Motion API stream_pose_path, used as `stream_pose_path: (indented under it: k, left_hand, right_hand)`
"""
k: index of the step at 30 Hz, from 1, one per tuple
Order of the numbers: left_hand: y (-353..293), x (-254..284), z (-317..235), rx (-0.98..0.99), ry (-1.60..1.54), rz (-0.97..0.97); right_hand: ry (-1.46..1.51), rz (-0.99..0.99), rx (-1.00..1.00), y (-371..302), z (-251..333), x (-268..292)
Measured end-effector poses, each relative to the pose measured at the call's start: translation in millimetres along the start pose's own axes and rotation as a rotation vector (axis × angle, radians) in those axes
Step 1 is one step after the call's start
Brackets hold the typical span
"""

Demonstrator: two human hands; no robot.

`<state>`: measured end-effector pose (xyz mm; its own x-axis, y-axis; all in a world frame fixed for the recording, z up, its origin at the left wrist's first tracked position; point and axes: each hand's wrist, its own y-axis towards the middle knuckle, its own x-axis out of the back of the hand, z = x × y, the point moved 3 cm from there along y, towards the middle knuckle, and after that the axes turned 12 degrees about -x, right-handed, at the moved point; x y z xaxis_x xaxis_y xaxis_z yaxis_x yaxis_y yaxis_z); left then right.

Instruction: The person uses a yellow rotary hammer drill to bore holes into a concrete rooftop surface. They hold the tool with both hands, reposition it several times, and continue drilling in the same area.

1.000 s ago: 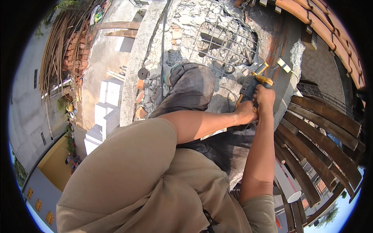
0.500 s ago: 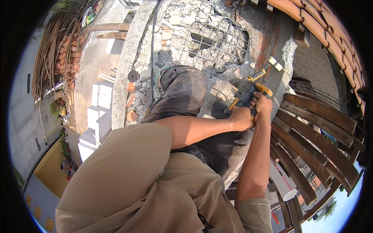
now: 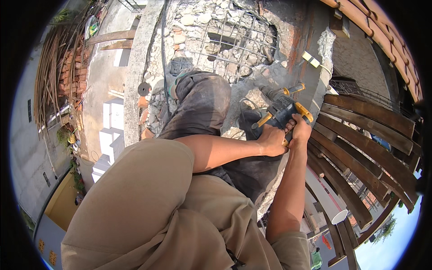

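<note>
Both my hands hold a black and yellow rotary hammer drill [image 3: 279, 110]. My left hand [image 3: 272, 140] grips its side handle, my arm crossing over my bent knee. My right hand [image 3: 300, 130] is closed around the rear grip. The drill's nose points up at a broken concrete slab edge [image 3: 252, 96] with exposed steel mesh [image 3: 234, 42] and rubble. My dark trouser leg [image 3: 202, 105] rests on the rubble beside the tool.
A concrete ledge [image 3: 137, 67] runs along the left with a long drop to a street far below. A black cable [image 3: 163, 49] lies across the rubble. A round disc [image 3: 144, 88] sits on the ledge. Dark wooden rafters [image 3: 360, 148] fan out at the right.
The drill and both hands have shifted slightly down and left in view as my head moved; the grip on the tool is unchanged.
</note>
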<state>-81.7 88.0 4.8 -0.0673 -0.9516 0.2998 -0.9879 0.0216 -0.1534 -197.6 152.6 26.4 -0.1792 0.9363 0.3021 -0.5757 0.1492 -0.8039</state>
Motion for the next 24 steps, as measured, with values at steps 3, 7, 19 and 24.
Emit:
stream_pose_path:
  k: [3, 7, 19, 24]
  left_hand:
    - [1, -4, 6, 0.084, -0.145, 0.039]
    - [-6, -12, -3, 0.085, -0.091, -0.055]
    - [-1, -27, 10, 0.004, -0.008, -0.078]
    - [7, -25, 11, 0.042, -0.054, 0.027]
  right_hand:
    - [-0.045, -0.028, -0.021, 4, -4, 0]
    - [-0.079, -0.031, -0.056, 9, -6, -2]
    - [-0.012, -0.054, -0.047, 7, -17, 18]
    - [0.03, -0.014, 0.024, 8, -14, 15]
